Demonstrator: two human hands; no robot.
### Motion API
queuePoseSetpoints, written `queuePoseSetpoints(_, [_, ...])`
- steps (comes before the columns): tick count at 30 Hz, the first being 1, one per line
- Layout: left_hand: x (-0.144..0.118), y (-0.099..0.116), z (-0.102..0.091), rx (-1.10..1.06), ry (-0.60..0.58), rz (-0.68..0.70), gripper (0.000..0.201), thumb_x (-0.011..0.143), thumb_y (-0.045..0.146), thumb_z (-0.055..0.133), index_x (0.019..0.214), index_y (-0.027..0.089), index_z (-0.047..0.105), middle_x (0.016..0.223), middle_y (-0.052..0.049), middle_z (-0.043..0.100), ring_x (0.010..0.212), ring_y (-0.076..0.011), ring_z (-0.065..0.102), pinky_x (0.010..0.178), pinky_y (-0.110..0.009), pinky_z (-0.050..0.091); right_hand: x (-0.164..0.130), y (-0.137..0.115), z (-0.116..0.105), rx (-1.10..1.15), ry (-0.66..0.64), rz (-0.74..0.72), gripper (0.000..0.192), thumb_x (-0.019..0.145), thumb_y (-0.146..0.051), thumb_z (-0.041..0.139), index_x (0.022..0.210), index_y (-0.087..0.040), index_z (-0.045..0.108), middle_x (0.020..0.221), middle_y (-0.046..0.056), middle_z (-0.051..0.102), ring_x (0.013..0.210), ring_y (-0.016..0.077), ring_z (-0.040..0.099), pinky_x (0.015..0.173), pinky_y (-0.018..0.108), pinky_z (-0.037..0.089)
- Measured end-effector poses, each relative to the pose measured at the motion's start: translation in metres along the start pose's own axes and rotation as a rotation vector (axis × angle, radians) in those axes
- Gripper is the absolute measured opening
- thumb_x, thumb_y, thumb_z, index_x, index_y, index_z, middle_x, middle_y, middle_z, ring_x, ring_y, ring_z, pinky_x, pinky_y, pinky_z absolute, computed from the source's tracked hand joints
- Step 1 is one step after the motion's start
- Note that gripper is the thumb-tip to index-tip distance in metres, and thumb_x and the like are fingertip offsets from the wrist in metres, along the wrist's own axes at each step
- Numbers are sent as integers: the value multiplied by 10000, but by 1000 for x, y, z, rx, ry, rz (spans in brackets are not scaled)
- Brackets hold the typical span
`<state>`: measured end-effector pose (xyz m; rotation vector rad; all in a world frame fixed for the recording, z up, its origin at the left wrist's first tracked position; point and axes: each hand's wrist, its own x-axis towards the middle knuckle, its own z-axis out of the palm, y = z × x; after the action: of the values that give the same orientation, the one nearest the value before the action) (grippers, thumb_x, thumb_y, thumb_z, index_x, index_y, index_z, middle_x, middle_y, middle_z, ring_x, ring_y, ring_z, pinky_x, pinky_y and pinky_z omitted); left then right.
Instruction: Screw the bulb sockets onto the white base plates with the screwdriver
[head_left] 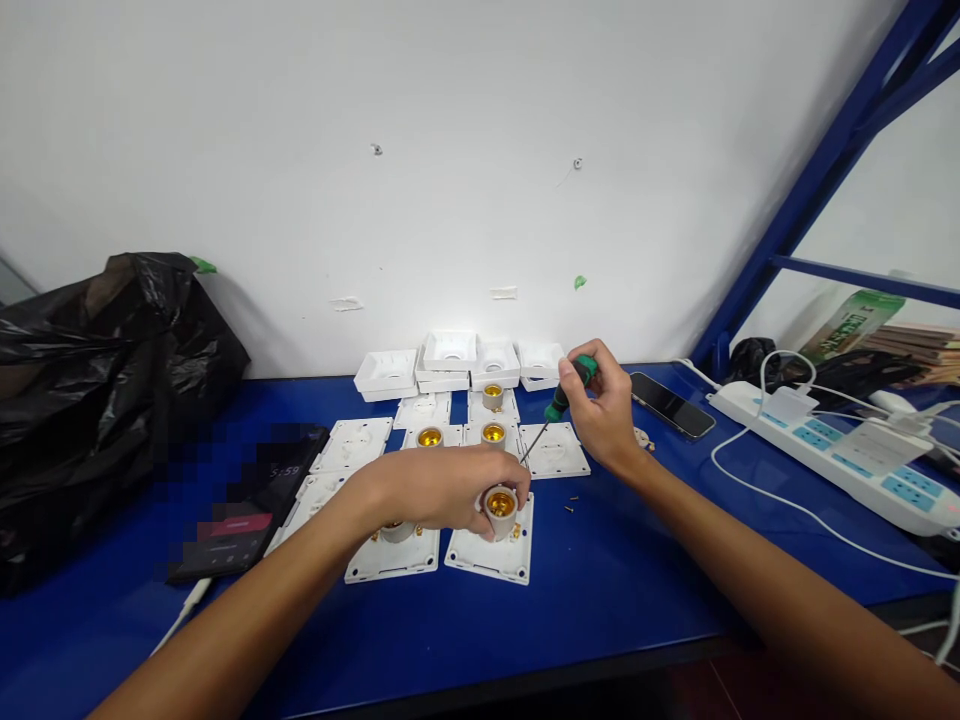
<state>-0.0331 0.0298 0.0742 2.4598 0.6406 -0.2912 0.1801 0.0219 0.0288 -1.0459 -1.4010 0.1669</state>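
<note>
My left hand (465,487) is closed round a round lamp socket (501,507) with a brass-coloured inside, which sits on a square white base plate (489,560). In my right hand (604,405) is a screwdriver (561,395) with a green and black handle. Its thin shaft slants down to the left, toward the fingers of my left hand; the tip is close to them, and I cannot tell what it touches. Two small brass screws (570,508) lie on the table to the right of the plate. Part of another socket (397,530) shows under my left wrist.
Behind stand more sockets (493,435) on plates and a row of white box covers (386,373) against the wall. A black plastic bag (112,400) and a tablet (247,510) lie left. A phone (673,404) and a power strip (832,445) with cables lie right.
</note>
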Motion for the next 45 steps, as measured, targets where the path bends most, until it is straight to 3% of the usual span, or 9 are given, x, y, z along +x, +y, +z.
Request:
queuePoseSetpoints(5, [-3, -2, 4, 26, -21, -34, 352, 779, 132, 795, 1075, 260, 653, 1108, -6, 658, 960, -212, 645, 756, -288, 462, -14, 7, -5, -43, -50, -10, 189, 951, -349, 580, 811, -244, 506, 594, -65, 451, 509, 100, 417, 498, 284, 387])
queuePoseSetpoints(11, [0, -16, 15, -122, 79, 120, 298, 801, 190, 784, 1064, 253, 659, 1098, -17, 653, 1016, -207, 616, 816, -281, 441, -16, -2, -9, -75, -48, -81, 176, 945, -329, 591, 817, -248, 501, 583, -69, 423, 492, 96, 384, 466, 278, 378])
queuePoseSetpoints(14, [3, -23, 18, -189, 91, 169, 321, 787, 294, 823, 1061, 233, 666, 1047, -19, 665, 927, -189, 611, 774, -278, 440, -16, -5, -9, -72, -49, -128, 167, 941, -317, 602, 824, -243, 508, 581, -74, 424, 482, 87, 379, 454, 267, 370])
queuePoseSetpoints(26, [10, -24, 29, -278, 135, 206, 305, 787, 397, 832, 971, 190, 704, 900, -16, 638, 724, -134, 567, 626, -246, 437, -21, -10, -10, -83, -77, -182, 134, 947, -281, 615, 850, -238, 533, 583, -83, 458, 463, 68, 403, 438, 230, 369])
queuePoseSetpoints(37, [15, -27, 28, -337, 139, 198, 393, 715, 468, 876, 959, 184, 756, 816, -6, 636, 679, -134, 569, 596, -251, 431, -23, -15, -12, -154, -166, -306, 108, 944, -256, 617, 879, -234, 535, 647, -76, 507, 473, 50, 418, 457, 216, 362])
queuePoseSetpoints(42, [14, -32, 27, -416, 142, 197, 499, 639, 502, 913, 1014, 206, 769, 794, 1, 655, 678, -143, 577, 608, -262, 435, -24, -14, -14, -108, -348, -234, 110, 956, -310, 624, 983, -244, 540, 623, -81, 497, 470, 70, 453, 468, 236, 382])
queuePoseSetpoints(45, [14, -33, 27, -443, 142, 217, 543, 639, 487, 917, 1088, 225, 762, 843, -8, 688, 715, -150, 593, 641, -267, 458, -27, -11, -14, -46, -422, -199, 237, 948, -317, 640, 1140, -265, 511, 712, -64, 523, 523, 86, 492, 488, 244, 404])
